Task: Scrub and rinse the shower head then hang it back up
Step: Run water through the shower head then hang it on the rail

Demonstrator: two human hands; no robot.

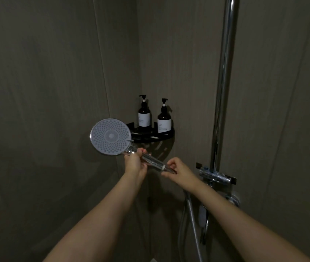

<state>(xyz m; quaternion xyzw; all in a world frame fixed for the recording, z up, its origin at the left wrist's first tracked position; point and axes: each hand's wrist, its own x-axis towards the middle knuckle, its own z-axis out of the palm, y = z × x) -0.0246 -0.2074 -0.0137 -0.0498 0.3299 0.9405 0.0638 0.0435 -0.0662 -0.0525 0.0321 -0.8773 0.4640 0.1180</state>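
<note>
shower head (111,136): held up in front of the corner, off its mount, spray face toward camera
left hand (135,161): fingers curled round handle just below the head
right hand (178,172): pinched handle's lower end between thumb and fingers
hose (193,224): hung below right wrist
corner shelf (169,134): black, carried two pump bottles (144,115)
riser pipe (223,87): chrome, right of the hands
</note>
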